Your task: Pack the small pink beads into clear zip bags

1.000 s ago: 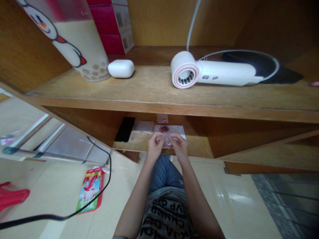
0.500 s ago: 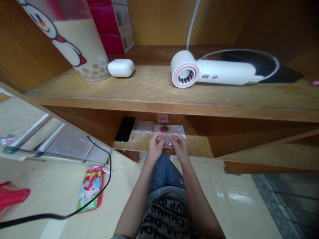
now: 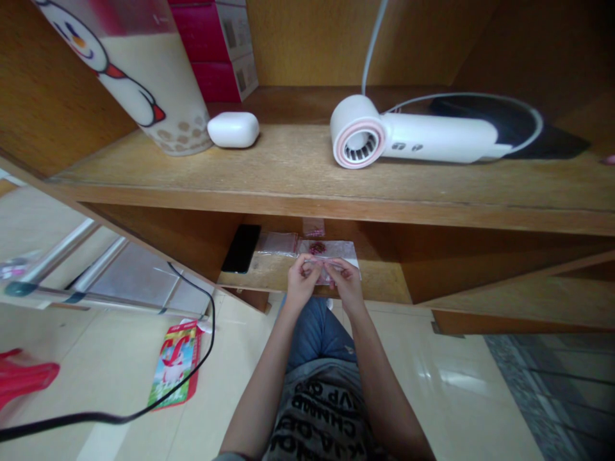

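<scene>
Both hands are over the lower shelf, close together, fingertips pinched. Between them is a small clear plastic bag (image 3: 325, 276), partly hidden by the fingers. My left hand (image 3: 300, 280) is closed on its left side, and my right hand (image 3: 346, 280) grips the right side. Just beyond the fingers, a little heap of dark red pieces (image 3: 317, 248) rests on a whitish sheet (image 3: 346, 250); the pieces are too small to name. Left of the sheet lies a stack of flat clear bags (image 3: 277, 243). Behind it is a small bag with reddish contents (image 3: 314, 227).
A black phone (image 3: 241, 248) lies at the lower shelf's left. The upper shelf (image 3: 288, 173) overhangs, carrying a milk tea cup (image 3: 168, 96), a white earbud case (image 3: 234, 130), pink boxes (image 3: 211, 80) and a white hair dryer (image 3: 432, 137). A black cable (image 3: 211, 320) hangs at left.
My fingertips have shifted slightly, the right ones a little inward toward the left, with the clear bag still between them. Everything else stays in place.
</scene>
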Action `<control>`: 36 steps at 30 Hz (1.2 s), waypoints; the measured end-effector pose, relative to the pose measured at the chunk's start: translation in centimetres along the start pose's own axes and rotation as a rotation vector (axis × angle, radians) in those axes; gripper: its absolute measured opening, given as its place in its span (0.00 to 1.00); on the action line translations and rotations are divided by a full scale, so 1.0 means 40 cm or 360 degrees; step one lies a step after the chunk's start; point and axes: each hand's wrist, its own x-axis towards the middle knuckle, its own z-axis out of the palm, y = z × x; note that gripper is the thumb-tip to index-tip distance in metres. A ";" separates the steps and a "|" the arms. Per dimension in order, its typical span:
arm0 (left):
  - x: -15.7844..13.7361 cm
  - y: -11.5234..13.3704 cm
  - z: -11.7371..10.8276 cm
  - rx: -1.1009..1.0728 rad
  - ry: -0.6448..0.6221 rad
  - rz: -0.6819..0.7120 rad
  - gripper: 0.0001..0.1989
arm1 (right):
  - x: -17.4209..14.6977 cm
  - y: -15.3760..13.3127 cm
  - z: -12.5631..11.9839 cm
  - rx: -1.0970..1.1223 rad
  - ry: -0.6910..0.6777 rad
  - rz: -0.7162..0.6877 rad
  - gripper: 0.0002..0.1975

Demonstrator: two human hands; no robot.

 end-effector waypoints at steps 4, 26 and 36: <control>0.001 0.003 0.001 -0.0021 -0.0011 0.0020 0.12 | -0.002 -0.003 -0.001 0.0025 -0.0034 -0.0008 0.12; -0.007 0.015 0.014 -0.0049 -0.0017 -0.0026 0.11 | -0.007 -0.003 0.002 0.0017 0.0053 0.0007 0.11; -0.003 0.019 0.001 -0.0045 0.0083 -0.0042 0.13 | 0.004 0.010 -0.008 0.0034 -0.0018 -0.0022 0.14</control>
